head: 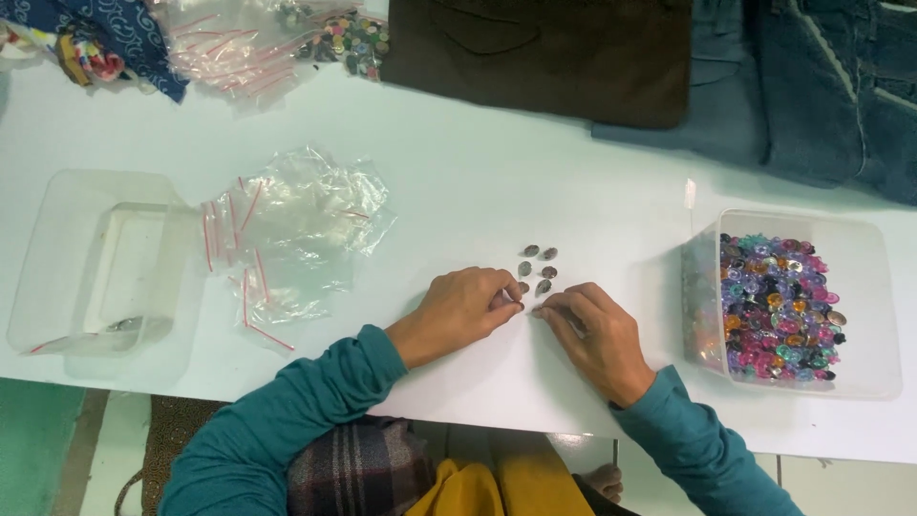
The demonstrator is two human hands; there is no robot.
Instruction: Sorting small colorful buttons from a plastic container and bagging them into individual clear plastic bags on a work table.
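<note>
A white tabletop (497, 172) carries a few dark stones (537, 268) at centre, an empty clear tub (95, 263) at left, zip bags (287, 229) beside it, and a clear tub of coloured gems (778, 306) at right. Brown cloth (540, 57) and denim (812, 86), possibly garments, lie along the far edge.

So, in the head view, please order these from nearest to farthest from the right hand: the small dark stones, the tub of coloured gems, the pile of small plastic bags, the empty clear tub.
1. Small dark stones, just beyond the right hand's fingertips.
2. Tub of coloured gems, to its right.
3. Pile of small plastic bags, past the left hand.
4. Empty clear tub, far left edge.
</note>
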